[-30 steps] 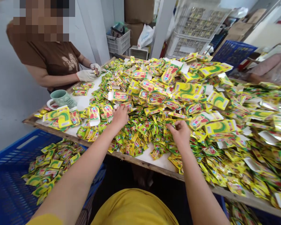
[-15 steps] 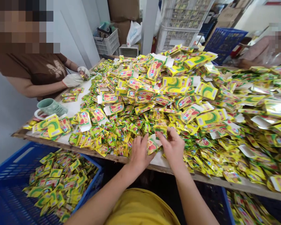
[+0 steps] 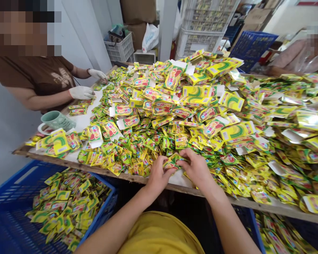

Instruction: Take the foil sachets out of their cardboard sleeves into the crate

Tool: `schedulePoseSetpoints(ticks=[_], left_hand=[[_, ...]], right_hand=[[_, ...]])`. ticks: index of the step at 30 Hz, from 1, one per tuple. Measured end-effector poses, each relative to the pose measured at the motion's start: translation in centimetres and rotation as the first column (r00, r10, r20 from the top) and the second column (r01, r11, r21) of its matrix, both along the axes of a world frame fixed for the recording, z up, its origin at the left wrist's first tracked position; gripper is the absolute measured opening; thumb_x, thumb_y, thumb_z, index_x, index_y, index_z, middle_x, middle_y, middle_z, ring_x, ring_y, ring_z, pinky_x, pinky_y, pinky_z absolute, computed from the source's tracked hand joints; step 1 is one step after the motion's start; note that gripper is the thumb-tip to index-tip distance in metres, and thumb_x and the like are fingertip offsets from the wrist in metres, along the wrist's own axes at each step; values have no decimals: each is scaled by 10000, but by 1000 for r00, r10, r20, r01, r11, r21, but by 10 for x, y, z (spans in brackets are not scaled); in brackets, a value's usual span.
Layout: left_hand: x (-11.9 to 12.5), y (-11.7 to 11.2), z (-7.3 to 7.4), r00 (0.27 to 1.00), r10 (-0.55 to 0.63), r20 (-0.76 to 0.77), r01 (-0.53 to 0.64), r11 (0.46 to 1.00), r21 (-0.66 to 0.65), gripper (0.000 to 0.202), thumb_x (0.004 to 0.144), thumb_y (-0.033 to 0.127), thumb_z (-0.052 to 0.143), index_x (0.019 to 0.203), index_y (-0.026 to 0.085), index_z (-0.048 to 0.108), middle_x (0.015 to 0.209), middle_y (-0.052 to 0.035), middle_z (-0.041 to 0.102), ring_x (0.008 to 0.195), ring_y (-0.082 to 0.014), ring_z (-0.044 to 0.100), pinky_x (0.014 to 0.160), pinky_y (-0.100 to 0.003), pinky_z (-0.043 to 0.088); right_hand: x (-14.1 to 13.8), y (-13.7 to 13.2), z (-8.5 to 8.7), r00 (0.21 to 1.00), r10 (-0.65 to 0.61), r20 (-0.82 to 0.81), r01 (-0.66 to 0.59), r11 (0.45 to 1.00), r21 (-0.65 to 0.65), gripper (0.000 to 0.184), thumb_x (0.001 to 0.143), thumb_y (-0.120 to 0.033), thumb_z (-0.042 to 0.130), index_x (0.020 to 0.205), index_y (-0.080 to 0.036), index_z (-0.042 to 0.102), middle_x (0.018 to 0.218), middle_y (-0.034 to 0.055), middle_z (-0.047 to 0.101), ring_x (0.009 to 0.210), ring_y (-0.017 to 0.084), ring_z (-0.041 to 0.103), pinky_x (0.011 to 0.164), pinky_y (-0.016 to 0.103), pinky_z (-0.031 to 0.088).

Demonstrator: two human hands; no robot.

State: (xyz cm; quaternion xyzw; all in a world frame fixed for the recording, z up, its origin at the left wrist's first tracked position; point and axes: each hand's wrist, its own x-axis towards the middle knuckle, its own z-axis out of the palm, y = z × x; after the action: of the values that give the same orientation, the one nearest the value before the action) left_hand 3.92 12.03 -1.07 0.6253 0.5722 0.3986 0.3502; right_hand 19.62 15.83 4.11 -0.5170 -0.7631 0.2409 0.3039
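Note:
My left hand (image 3: pixel 157 174) and my right hand (image 3: pixel 197 168) meet at the near edge of the table (image 3: pixel 29 151). Both are closed on a small yellow-green packet (image 3: pixel 173 161) held between them. A big heap of yellow and green sachets (image 3: pixel 137 144) and flat carton boxes (image 3: pixel 237 130) covers the table in front of the hands.
A blue crate (image 3: pixel 7 201) with filled packets stands at the lower left. A green mug (image 3: pixel 57 120) sits at the table's left end. A person in a brown shirt with white gloves (image 3: pixel 82 92) works at the left. Another person (image 3: pixel 302 58) sits at the far right. White baskets (image 3: pixel 201 38) stand behind.
Both hands drew back from the heap to the near edge and came together on one packet. The gloved person spread their hands apart.

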Motion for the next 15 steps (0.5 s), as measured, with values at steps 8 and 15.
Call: schedulePoseSetpoints(ticks=[8, 15], left_hand=[[-26, -5, -6, 904, -97, 415, 162, 979, -125, 303, 771, 305, 663, 1033, 164, 610, 952, -29, 655, 861, -178, 568, 772, -260, 436], [-37, -12, 10, 840, -118, 529, 248, 952, -180, 353, 890, 389, 510, 1161, 199, 632, 1214, -64, 639, 1145, -226, 553, 1014, -340, 393]], right_hand=[[-24, -14, -4, 929, 347, 131, -347, 938, -28, 170, 879, -325, 587, 859, -266, 746, 1079, 79, 632, 1064, 253, 511, 900, 429, 445], [-22, -31, -18, 855, -216, -471, 13, 918, -397, 248, 810, -402, 639, 943, -196, 678, 747, 38, 642, 606, 152, 582, 537, 276, 498]])
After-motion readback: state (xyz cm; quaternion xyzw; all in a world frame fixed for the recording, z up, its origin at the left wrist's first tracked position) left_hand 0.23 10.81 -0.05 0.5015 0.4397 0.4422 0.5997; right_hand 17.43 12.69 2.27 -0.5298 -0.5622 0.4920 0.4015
